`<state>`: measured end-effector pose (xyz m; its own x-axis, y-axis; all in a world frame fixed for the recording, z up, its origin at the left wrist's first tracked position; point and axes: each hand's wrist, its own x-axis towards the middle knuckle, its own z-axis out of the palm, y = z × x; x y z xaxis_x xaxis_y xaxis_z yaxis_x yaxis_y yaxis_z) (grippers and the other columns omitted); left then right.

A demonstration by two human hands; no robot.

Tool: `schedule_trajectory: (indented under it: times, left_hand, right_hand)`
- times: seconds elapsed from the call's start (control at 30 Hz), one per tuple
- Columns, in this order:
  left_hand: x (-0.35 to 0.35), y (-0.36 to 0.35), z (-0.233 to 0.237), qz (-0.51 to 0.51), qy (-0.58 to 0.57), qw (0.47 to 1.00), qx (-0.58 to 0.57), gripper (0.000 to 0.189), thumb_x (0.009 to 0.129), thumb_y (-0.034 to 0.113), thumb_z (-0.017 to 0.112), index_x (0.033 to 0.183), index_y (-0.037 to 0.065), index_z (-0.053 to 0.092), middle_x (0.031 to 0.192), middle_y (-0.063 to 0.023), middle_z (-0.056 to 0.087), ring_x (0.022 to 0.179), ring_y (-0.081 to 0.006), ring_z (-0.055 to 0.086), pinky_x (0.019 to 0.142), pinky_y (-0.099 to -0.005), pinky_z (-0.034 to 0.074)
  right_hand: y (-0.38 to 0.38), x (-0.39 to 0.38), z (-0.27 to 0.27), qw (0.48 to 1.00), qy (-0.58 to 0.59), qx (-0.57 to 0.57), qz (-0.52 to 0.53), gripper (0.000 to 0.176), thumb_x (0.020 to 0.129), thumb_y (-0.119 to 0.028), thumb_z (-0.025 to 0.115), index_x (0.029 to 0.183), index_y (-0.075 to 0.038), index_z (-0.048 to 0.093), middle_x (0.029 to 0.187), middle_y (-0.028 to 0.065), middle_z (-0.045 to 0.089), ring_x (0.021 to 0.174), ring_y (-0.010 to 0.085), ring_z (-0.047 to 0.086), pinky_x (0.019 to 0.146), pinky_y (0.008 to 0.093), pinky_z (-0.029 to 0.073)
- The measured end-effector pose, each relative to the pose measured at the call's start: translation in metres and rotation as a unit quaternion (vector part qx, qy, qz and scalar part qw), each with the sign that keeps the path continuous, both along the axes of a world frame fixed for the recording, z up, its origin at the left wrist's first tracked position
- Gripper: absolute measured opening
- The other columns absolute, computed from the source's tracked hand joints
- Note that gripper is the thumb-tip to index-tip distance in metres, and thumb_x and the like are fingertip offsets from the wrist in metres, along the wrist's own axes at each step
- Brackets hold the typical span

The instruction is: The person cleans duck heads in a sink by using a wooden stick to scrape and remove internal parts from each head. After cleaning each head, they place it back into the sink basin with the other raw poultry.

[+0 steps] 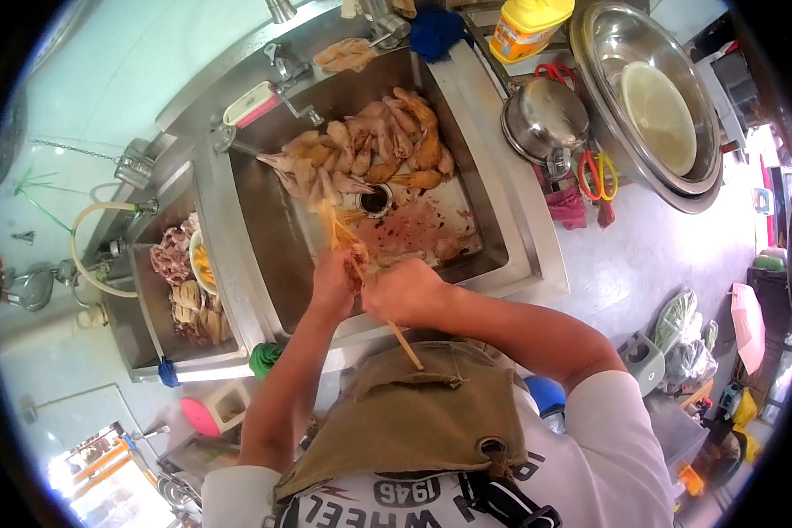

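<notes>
My left hand [333, 286] is closed around a pale yellowish piece of raw poultry [341, 231], held above the near side of the steel sink basin [260, 216]. My right hand [405, 292], just beside it, is clenched on a thin wooden stick [406, 346] pointing back at my olive canvas apron [414, 422]

Steel sink [515, 211] with poultry pieces [378, 145]

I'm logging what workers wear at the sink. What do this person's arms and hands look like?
The left hand and the right hand are bare: no gloves, no watch or ring that shows. The forearms are uncovered. Short white T-shirt sleeves end above the elbows; an olive canvas apron covers the chest.
</notes>
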<state>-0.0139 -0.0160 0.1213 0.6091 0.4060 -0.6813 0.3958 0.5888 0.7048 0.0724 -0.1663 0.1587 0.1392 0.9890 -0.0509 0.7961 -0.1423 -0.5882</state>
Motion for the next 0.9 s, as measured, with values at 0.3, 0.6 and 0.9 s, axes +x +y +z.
schedule_trajectory:
  times: [0.3,0.6,0.9]
  left_hand:
    - [0.002,0.022,0.006,-0.008,-0.118,0.993,-0.012,0.035,0.091,0.034,0.049,0.099,0.002,0.060,0.092,-0.0052,0.061,0.084,-0.0192,0.058,0.076,-0.0319,0.047]
    - [0.009,0.014,-0.021,-0.024,-0.120,0.977,0.173,0.021,0.091,0.019,0.044,0.095,0.002,0.056,0.086,-0.0103,0.061,0.079,-0.0198,0.059,0.070,-0.0311,0.047]
    - [0.022,-0.013,0.028,-0.002,-0.015,1.000,0.000,0.026,0.095,0.024,0.054,0.111,0.004,0.052,0.096,-0.0091,0.060,0.078,-0.0166,0.060,0.070,-0.0299,0.054]
  right_hand:
    - [0.005,0.005,0.013,0.971,0.141,0.131,-0.141,0.011,0.082,-0.013,0.056,0.079,-0.003,0.053,0.068,0.0156,0.058,0.063,0.0376,0.058,0.054,0.0462,0.047]
    - [0.007,0.000,0.002,0.959,0.093,0.228,-0.141,0.016,0.082,-0.010,0.056,0.068,-0.004,0.049,0.061,0.0159,0.053,0.055,0.0377,0.054,0.051,0.0448,0.045]
    - [0.018,0.034,-0.059,0.942,0.058,0.239,-0.230,0.020,0.086,-0.018,0.049,0.074,-0.002,0.050,0.063,0.0174,0.053,0.053,0.0361,0.051,0.048,0.0421,0.041]
